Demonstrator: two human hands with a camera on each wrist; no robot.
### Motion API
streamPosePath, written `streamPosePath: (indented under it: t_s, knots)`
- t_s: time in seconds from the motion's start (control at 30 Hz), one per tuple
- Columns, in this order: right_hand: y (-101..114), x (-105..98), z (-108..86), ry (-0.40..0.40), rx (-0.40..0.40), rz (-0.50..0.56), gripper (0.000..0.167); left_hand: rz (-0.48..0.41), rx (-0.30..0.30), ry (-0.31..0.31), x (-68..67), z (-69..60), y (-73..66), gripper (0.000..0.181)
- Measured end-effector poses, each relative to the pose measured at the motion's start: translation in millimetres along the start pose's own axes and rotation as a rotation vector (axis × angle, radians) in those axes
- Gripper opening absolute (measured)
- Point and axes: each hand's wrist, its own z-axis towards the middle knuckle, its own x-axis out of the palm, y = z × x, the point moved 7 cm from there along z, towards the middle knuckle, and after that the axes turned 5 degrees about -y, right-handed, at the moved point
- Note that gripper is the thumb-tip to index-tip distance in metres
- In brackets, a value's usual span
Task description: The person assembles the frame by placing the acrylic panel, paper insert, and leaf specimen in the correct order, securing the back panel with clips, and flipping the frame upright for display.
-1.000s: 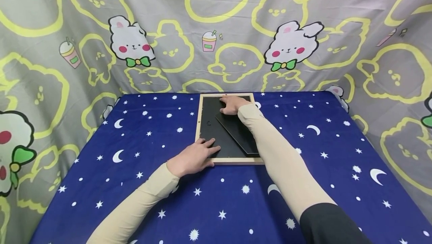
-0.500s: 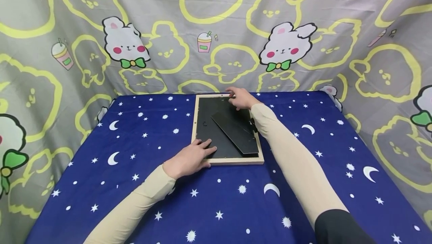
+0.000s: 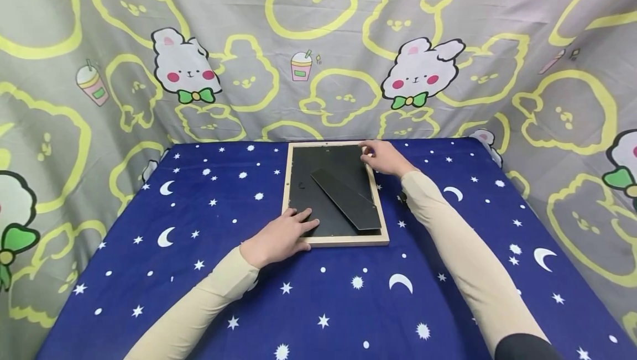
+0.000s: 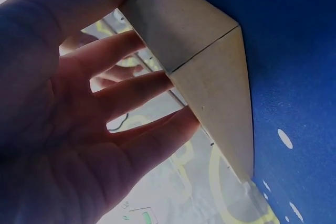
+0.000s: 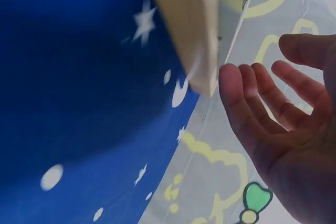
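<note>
A picture frame lies face down on the table, its pale wooden rim (image 3: 348, 241) around a black backing board (image 3: 333, 155). A black easel leg (image 3: 348, 199) lies slantwise across that board. My left hand (image 3: 281, 235) rests on the frame's near left corner with fingers spread over the backing. In the left wrist view its thumb lies along the wooden side (image 4: 210, 72). My right hand (image 3: 385, 158) is at the far right corner, fingers loosely bent and nothing held. The right wrist view has its fingertips (image 5: 230, 74) close by the frame's edge; whether they touch is unclear.
A dark blue cloth (image 3: 199, 293) with white moons and stars covers the table. Behind it and at both sides hangs a grey curtain (image 3: 343, 11) with yellow outlines and white rabbits. The frame's far edge lies close to the back curtain.
My right hand has lifted off the top of the backing board and moved right to the far right corner, uncovering the easel leg. The left hand stays on the near left corner.
</note>
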Motion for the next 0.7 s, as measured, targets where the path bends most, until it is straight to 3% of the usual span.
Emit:
streamPosePath:
  t_s: [0.33,0.53,0.7]
  knots:
    - [-6.2,-4.9,-43.4,-0.038,-0.086,-0.112,0.044,0.002,-0.005,-0.006,2.9,0.6,-0.5,0.056]
    - [-1.3,-10.8,-73.3,-0.082,-0.075,-0.150,0.042,-0.006,-0.002,0.006,4.2,1.5,-2.0,0.056]
    - [3.2,-1.0,-93.7,-0.094,-0.042,-0.121,0.040,0.006,-0.011,-0.005,2.7,0.5,-0.1,0.055]
